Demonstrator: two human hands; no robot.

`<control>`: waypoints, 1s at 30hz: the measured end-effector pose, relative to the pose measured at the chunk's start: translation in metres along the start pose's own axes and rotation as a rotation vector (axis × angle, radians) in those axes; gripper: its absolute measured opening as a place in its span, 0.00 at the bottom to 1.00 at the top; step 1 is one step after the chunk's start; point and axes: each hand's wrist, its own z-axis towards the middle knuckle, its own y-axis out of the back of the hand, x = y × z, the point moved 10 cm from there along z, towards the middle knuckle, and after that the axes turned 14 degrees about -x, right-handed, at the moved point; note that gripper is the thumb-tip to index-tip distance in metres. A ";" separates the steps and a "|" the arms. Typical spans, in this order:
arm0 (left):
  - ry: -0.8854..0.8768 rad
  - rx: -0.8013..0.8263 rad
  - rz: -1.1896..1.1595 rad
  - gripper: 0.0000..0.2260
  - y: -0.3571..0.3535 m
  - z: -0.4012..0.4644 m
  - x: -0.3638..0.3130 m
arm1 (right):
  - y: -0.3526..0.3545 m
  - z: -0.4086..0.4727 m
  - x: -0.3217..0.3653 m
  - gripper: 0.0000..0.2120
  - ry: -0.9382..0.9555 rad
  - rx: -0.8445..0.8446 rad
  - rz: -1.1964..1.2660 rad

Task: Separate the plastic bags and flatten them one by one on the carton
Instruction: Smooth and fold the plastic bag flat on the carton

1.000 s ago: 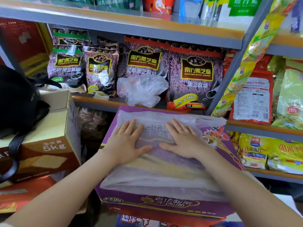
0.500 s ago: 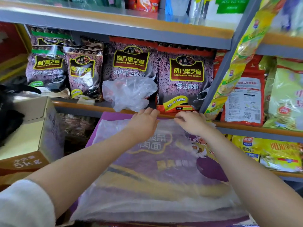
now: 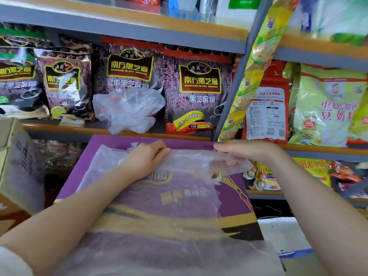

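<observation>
A clear plastic bag (image 3: 163, 212) lies spread over the purple carton (image 3: 235, 196) in front of me. My left hand (image 3: 145, 158) grips the bag's far edge near the carton's back rim. My right hand (image 3: 245, 154) pinches the same far edge further right and holds it lifted a little off the carton. A bunch of crumpled clear plastic bags (image 3: 129, 110) sits on the shelf just behind the carton.
Shop shelves (image 3: 127, 26) stand behind, packed with black sesame packets (image 3: 199, 96) and yellow and red snack packs (image 3: 266, 104). A brown cardboard box (image 3: 18, 166) stands to the left. A white box (image 3: 288, 238) lies low at the right.
Both hands went from pressing flat on the middle of the bag to its far edge. They now hold that edge, and the right side is raised.
</observation>
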 end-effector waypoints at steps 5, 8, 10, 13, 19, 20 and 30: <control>-0.162 0.013 0.127 0.26 -0.009 -0.006 -0.009 | 0.026 -0.002 -0.009 0.16 0.054 -0.242 0.147; -0.162 0.030 0.155 0.24 -0.012 -0.007 -0.006 | 0.036 -0.015 -0.015 0.13 0.109 -0.316 0.218; -0.170 0.037 0.152 0.26 -0.013 -0.008 -0.005 | 0.034 -0.015 -0.025 0.11 0.090 -0.349 0.085; -0.176 0.020 0.181 0.19 -0.011 -0.008 -0.006 | 0.032 -0.013 -0.032 0.08 -0.028 -0.530 -0.530; -0.118 0.054 0.254 0.13 -0.007 -0.005 -0.006 | -0.032 -0.038 0.096 0.20 0.515 -0.760 -0.339; -0.109 0.063 0.245 0.13 -0.006 -0.005 -0.005 | -0.058 -0.029 0.107 0.23 0.530 -0.603 -0.270; -0.052 0.031 0.466 0.17 0.050 -0.025 0.060 | -0.072 -0.005 0.036 0.28 0.095 -0.521 -0.433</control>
